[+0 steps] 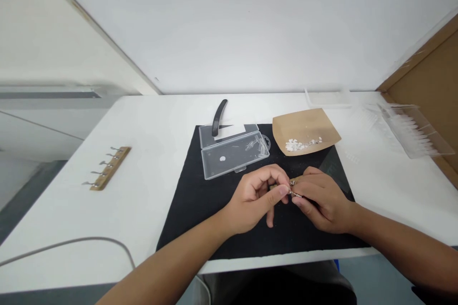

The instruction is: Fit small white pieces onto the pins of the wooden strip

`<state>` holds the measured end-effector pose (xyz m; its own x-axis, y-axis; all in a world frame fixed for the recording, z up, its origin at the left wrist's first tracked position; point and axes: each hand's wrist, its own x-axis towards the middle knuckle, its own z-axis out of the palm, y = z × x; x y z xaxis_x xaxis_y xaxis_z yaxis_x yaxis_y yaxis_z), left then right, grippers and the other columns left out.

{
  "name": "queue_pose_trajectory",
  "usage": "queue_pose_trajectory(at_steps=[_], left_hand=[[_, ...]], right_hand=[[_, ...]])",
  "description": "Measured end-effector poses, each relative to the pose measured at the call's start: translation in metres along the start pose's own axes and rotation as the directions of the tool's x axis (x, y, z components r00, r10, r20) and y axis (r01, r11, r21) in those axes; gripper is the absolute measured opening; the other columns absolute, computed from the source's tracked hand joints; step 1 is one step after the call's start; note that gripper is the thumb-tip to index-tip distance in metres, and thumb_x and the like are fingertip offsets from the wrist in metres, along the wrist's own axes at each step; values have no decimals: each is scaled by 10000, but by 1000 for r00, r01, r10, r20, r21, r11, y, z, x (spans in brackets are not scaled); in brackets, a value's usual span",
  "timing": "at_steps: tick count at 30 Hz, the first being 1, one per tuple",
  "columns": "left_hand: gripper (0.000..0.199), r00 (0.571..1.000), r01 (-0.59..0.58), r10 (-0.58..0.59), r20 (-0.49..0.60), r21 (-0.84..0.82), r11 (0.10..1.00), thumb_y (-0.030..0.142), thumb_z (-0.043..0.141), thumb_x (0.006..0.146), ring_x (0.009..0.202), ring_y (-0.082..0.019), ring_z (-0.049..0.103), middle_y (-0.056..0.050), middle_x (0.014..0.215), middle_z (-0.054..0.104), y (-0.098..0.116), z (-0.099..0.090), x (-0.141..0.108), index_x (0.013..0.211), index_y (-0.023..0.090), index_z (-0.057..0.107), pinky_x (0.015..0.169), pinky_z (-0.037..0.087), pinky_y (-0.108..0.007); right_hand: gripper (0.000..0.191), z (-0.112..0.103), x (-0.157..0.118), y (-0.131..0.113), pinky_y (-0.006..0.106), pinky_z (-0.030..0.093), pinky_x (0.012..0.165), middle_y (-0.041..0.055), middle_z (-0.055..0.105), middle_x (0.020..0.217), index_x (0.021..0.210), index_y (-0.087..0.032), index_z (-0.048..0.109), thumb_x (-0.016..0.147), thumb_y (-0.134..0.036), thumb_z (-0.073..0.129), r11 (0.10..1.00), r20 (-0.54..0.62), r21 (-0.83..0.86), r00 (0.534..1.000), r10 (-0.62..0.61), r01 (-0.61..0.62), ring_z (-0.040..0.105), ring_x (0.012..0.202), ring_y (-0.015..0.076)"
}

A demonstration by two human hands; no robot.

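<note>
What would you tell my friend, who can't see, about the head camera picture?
A left hand and a right hand hold a small shiny piece over a black cloth on a white table. Beyond are an open clear case, a curved dark strip and a brown tray with small white bits; a wooden hook rail lies left.

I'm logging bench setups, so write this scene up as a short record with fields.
right hand: holds a small metallic item
left hand: fingertips at that item, grip unclear
mat: black, under both hands
clear box: open, clear pieces inside
brown tray: holds white bits
hook strip: on the table, left of mat
</note>
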<state>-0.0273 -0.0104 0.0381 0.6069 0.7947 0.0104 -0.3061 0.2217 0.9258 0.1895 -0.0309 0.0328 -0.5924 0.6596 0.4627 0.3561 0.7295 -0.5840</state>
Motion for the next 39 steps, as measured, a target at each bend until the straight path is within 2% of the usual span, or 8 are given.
queue_pose_trajectory(at_steps=[5, 12, 21, 27, 32, 39], left_hand=[[256, 991, 133, -133, 6, -88, 987, 367, 721, 975, 703, -125, 633, -37, 869, 576, -2, 0, 1, 968, 126, 633, 359, 561, -139], [255, 982, 184, -172, 75, -200, 962, 348, 757, 947, 685, -134, 646, -44, 837, 608, -2, -1, 1, 948, 120, 642, 351, 567, -154], [251, 975, 223, -218, 49, -239, 945, 356, 718, 974, 594, -124, 631, -24, 764, 630, -4, 1, 1, 977, 132, 606, 326, 555, -174], [276, 983, 183, -186, 0, -176, 967, 399, 694, 989, 533, -113, 616, -2, 727, 619, -3, -1, 2, 1007, 150, 578, 312, 548, -179], [286, 991, 120, -124, -56, -71, 990, 379, 750, 950, 599, -116, 635, -24, 801, 613, -2, 2, 2, 986, 129, 616, 333, 569, -174], [281, 994, 15, -23, -108, -67, 998, 360, 789, 913, 602, -93, 638, -49, 946, 605, -4, 2, 3, 959, 102, 686, 307, 554, -166]], right_hand=[[192, -1, 1, 2, 325, 335, 729, -14, 652, 792, 975, -206, 601, 1098, -248, 460, 999, 27, 49, 1000, -9, 8, 561, 704, 135], [254, -3, 1, 1, 335, 336, 762, -8, 661, 816, 960, -213, 604, 1120, -309, 433, 997, 70, 82, 997, -18, 12, 565, 725, 141], [218, -4, 1, 2, 328, 350, 791, -24, 621, 793, 946, -214, 577, 1095, -246, 420, 994, 143, 100, 989, 33, -47, 535, 716, 140], [188, -3, 3, 0, 334, 342, 788, -25, 622, 797, 988, -212, 585, 1089, -229, 428, 998, 139, 54, 990, 17, -25, 534, 711, 139], [259, -3, 1, 1, 333, 343, 775, -29, 602, 759, 1002, -218, 621, 1120, -284, 400, 997, 122, 42, 991, 54, -60, 526, 692, 145], [267, -1, 3, 3, 320, 339, 752, -35, 613, 747, 971, -214, 603, 1129, -286, 400, 999, 51, 6, 998, 39, -39, 519, 666, 137]])
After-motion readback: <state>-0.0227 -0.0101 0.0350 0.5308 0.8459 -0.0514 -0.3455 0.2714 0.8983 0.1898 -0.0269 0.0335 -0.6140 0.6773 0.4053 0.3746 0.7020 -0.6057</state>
